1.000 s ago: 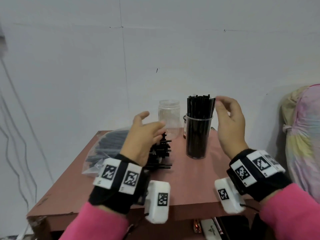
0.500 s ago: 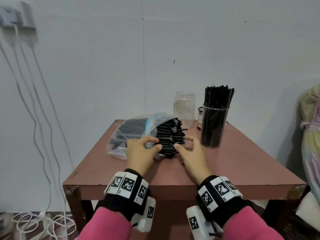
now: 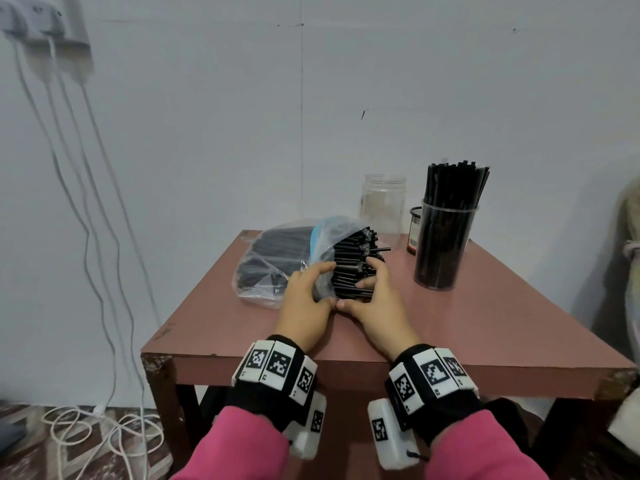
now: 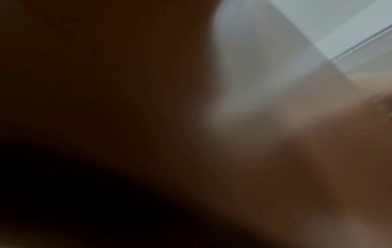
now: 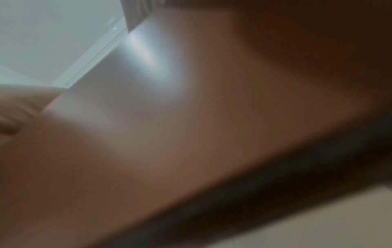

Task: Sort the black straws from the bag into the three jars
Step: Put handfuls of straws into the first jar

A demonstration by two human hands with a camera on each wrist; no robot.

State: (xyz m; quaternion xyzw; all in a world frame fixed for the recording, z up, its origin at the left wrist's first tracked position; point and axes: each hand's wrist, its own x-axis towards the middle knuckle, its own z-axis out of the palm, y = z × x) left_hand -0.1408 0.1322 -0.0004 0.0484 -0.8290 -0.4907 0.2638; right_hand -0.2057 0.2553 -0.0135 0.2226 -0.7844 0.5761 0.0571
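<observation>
A clear plastic bag (image 3: 273,258) full of black straws (image 3: 349,261) lies on the brown table (image 3: 485,323), its open mouth facing right. My left hand (image 3: 308,299) grips the bag near its mouth. My right hand (image 3: 377,299) curls round the straw ends sticking out of the bag. A clear jar (image 3: 446,244) packed with upright black straws stands at the right. An empty clear jar (image 3: 382,202) stands behind it to the left, and a dark mesh holder (image 3: 415,233) sits between them. Both wrist views are blurred and show only the table surface.
White cables (image 3: 86,237) hang down the wall at the left from a socket and coil on the floor. A pale cloth bundle (image 3: 628,244) lies off the table's right edge. The table's front half (image 3: 381,344) is bare brown surface.
My right hand came down from the filled jar to the bag. Both hands closed on the straw bundle at the bag's mouth, and the view tilted down and pulled back.
</observation>
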